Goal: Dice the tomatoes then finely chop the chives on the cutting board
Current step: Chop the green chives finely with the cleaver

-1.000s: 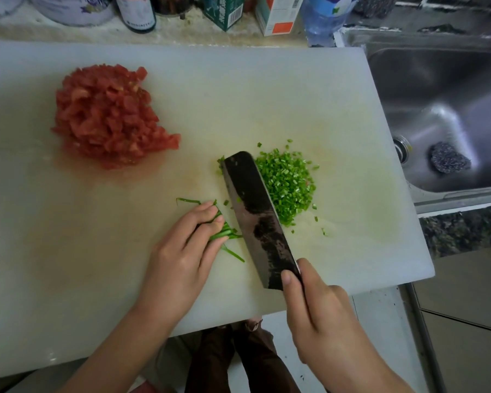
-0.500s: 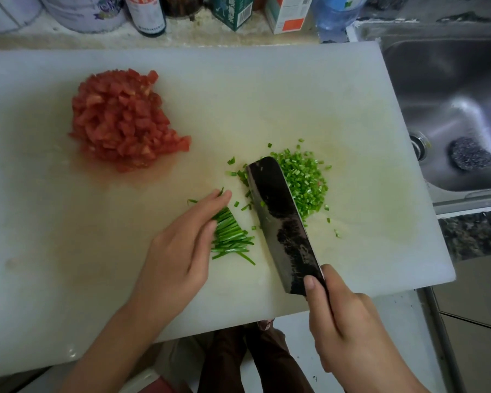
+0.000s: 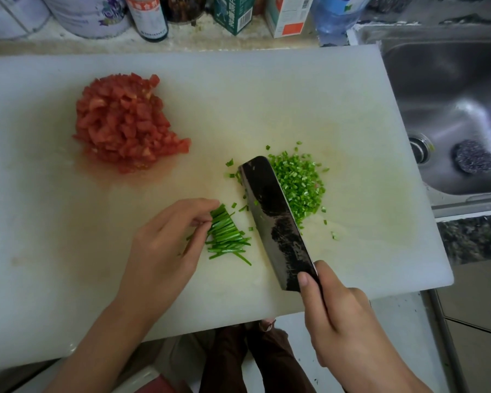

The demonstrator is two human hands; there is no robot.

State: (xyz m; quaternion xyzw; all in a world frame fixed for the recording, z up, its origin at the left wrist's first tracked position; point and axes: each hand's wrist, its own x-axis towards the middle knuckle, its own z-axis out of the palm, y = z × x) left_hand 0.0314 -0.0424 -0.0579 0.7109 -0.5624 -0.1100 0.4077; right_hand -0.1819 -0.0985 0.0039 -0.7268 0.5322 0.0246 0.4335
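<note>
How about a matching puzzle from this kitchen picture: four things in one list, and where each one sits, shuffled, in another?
Things
1. diced tomatoes
2. chopped chives
3. uncut chive bundle
4. scouring pad

Places
A. in the sink
B. beside the cleaver, on its sink side
C. far left part of the cutting board
D. held by the left hand

Pairs: 1-C, 2-B, 3-D, 4-A
</note>
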